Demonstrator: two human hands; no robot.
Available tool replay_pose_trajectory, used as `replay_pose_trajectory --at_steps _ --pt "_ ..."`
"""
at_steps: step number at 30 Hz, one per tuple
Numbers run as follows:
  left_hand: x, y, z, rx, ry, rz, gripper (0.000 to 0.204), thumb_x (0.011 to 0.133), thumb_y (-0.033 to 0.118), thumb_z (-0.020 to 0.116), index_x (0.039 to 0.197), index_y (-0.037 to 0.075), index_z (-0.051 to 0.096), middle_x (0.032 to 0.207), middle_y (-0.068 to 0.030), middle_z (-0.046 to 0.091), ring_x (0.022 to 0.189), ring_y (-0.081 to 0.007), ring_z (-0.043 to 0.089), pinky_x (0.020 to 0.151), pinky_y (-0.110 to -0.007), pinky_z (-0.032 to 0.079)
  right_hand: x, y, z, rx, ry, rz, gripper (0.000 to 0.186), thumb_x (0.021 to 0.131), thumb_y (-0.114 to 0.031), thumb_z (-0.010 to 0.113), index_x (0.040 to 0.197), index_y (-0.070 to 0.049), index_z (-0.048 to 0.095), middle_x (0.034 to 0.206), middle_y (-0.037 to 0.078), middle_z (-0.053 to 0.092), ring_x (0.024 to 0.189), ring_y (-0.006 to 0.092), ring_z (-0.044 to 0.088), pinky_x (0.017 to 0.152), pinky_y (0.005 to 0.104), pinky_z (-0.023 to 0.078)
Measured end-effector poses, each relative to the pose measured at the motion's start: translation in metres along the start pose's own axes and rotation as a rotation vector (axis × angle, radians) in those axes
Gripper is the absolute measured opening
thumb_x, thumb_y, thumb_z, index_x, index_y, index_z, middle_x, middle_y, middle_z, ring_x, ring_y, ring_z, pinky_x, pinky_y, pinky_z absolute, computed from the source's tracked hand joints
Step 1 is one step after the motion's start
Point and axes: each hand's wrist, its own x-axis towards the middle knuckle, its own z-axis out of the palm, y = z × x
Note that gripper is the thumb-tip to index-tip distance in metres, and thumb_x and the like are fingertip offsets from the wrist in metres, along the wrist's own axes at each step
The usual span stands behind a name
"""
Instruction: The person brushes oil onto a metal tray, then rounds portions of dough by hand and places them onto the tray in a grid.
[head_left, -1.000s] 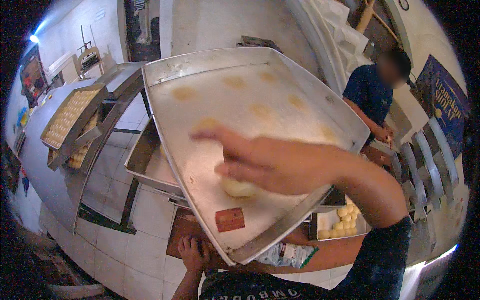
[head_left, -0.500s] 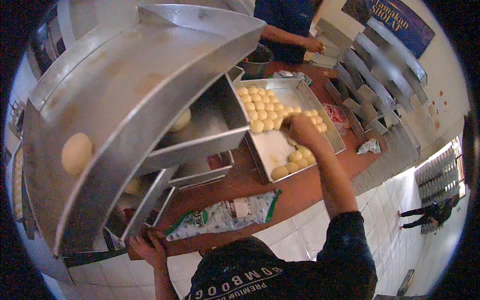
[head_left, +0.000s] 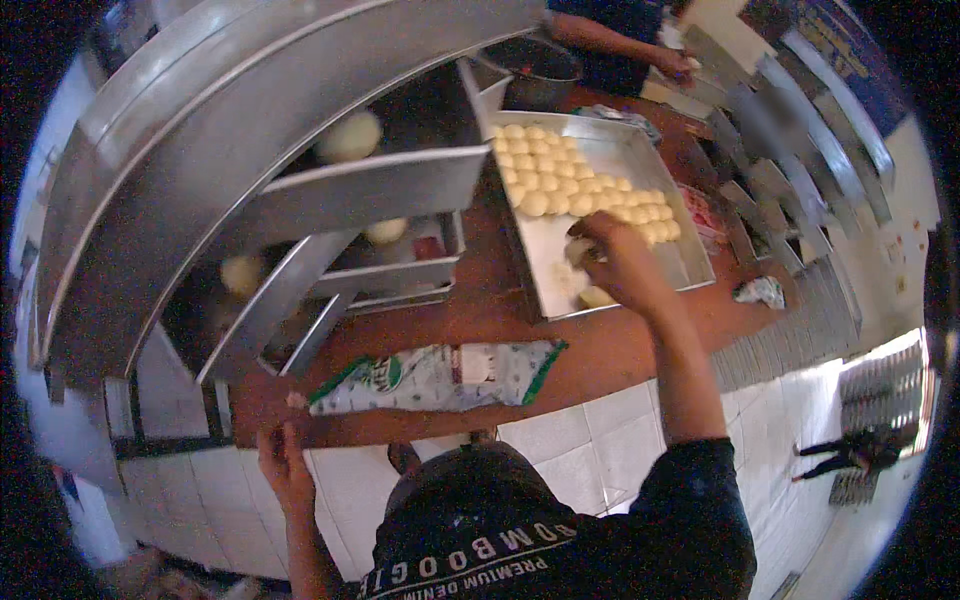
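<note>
The person's dark shirt (head_left: 650, 530) fills the lower edge, with pale floor tiles (head_left: 560, 440) beyond it. The left hand (head_left: 285, 468) is just beside the near edge of the reddish-brown tabletop (head_left: 590, 355), its fingers loosely stretched and slightly apart, with nothing visible in it. Along that edge lies a flat silvery packet (head_left: 425, 385) with green ends.

Farther in, the right hand (head_left: 618, 262) reaches over the near part of a shallow metal tray (head_left: 615, 145), palm down and fingers bent. A pale dough lump (head_left: 578, 250) shows at its fingertips; blur hides whether the hand grips it, so I cannot tell. One dough ball (head_left: 597, 297) lies just below that hand, near the tray's near wall. The other dough balls (head_left: 545, 180) sit close together in rows in the left and middle parts of the tray.

To the left stand stacked metal trays (head_left: 390, 195), overlapping at angles, with a large pale ball (head_left: 350, 136) in one of the upper ones. Right of the dough tray are a red packet (head_left: 703, 213) and a small white packet (head_left: 763, 292). Past the tray's far side are a dark bucket (head_left: 530, 92), a co-worker's hand (head_left: 680, 65) and a row of long metal tins (head_left: 830, 125).
</note>
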Motion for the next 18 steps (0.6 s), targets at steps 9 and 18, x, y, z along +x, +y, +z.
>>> replay_pose_trajectory --at_steps 9,18 --pt "-0.032 0.027 0.025 -0.402 -0.618 -0.108 0.051 0.079 0.029 0.063 0.12 0.004 0.046 0.108 -0.0132 0.057 0.106 -0.0258 0.051 0.093 -0.039 0.037 -0.034 -0.167 0.065 0.819 -0.698 -0.316 0.024 0.073 -0.004 0.066 0.091 -0.004 0.05 0.092 0.008 0.055 0.089 0.0197 0.056 0.075 0.032 0.047" --pt "-0.041 -0.06 -0.024 -0.616 -0.087 -0.42 0.031 0.087 0.027 0.05 0.108 0.005 0.047 0.093 -0.0078 0.053 0.079 -0.0159 0.053 0.073 -0.032 0.045 -0.027 -0.174 0.131 0.469 -0.194 -0.393 0.02 0.074 -0.012 0.065 0.09 -0.002 0.059 0.092 0.012 0.059 0.086 0.0273 0.057 0.076 0.0345 0.044"
